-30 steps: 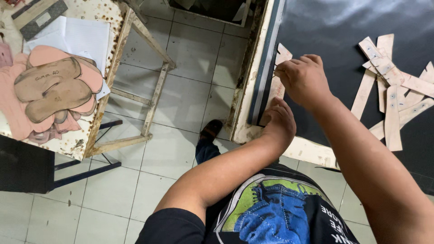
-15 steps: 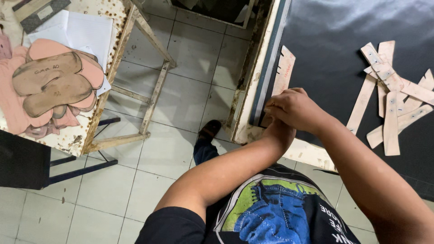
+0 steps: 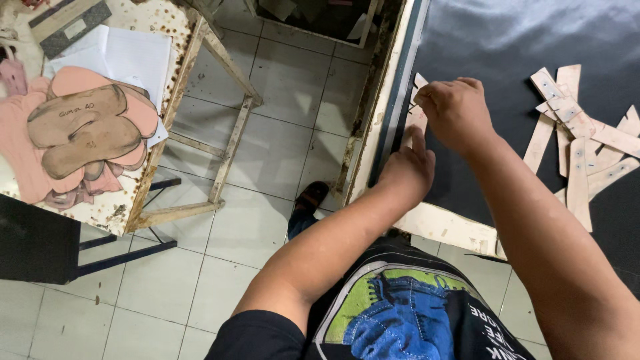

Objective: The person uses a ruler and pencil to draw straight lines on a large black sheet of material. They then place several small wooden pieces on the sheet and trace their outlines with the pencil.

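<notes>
Presently, both hands work at the near left edge of the dark sheet (image 3: 533, 40) that covers the workbench. The right hand (image 3: 457, 113) is curled, fingers bent down and thumb tucked toward them, over the upper end of a pale strip (image 3: 415, 120) lying at the sheet's edge. It appears to pinch that end, though the contact itself is hidden beneath the knuckles, so I cannot tell how firmly it holds. The left hand (image 3: 408, 168) lies flat, forefinger extended along the strip and pressing it down. This looks like a steadying hold: one hand pins the piece against the sheet while the other works its end.

The strip is long and narrow. Its long axis runs nearly parallel to the bench's pale frame edge (image 3: 390, 100), away from the person, with the far end tilted slightly right.

A loose pile of similar strips (image 3: 580, 133) lies well apart to the right, crossing one another at mixed angles; it seems to be set out of the working area. Left of the bench, across the tiled floor (image 3: 280, 87), a worn table (image 3: 167, 173) carries stacked sole-shaped cutouts (image 3: 87, 130) and white paper (image 3: 127, 57).
</notes>
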### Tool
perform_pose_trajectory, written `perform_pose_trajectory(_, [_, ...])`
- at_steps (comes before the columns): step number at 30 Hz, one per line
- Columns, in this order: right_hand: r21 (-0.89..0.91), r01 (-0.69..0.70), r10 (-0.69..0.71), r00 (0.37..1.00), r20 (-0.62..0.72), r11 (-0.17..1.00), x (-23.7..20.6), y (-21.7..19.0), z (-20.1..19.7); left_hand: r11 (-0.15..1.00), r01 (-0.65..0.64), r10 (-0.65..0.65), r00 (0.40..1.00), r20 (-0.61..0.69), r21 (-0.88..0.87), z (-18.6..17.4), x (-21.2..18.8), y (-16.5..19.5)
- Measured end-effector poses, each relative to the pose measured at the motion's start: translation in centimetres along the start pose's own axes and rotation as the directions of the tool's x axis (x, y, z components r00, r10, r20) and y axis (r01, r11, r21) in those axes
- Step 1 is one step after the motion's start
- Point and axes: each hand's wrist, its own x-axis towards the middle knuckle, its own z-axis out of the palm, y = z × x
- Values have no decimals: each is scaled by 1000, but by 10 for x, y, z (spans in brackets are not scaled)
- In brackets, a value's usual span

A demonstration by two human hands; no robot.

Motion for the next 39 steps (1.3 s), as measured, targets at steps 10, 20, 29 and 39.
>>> perform_pose_trajectory(10, [27, -8, 9, 1000, -18, 1000, -12, 2, -3, 818, 265, -223, 964, 142, -510, -31, 0, -6])
perform_pose_trajectory(20, [88, 14, -12, 1000, -23, 996, -12, 4, 6, 852, 244, -190, 969, 161, -463, -28, 4, -7])
perform_pose_trajectory(29, [40, 27, -23, 994, -108, 999, -9, 6, 10, 838, 327, -243, 940, 238, -437, -37, 5, -4])
perform_pose_trajectory(39, [20, 8, -4, 986, -164, 1000, -3, 8, 10, 896, 330, -303, 944, 135, -296, -19, 18, -8])
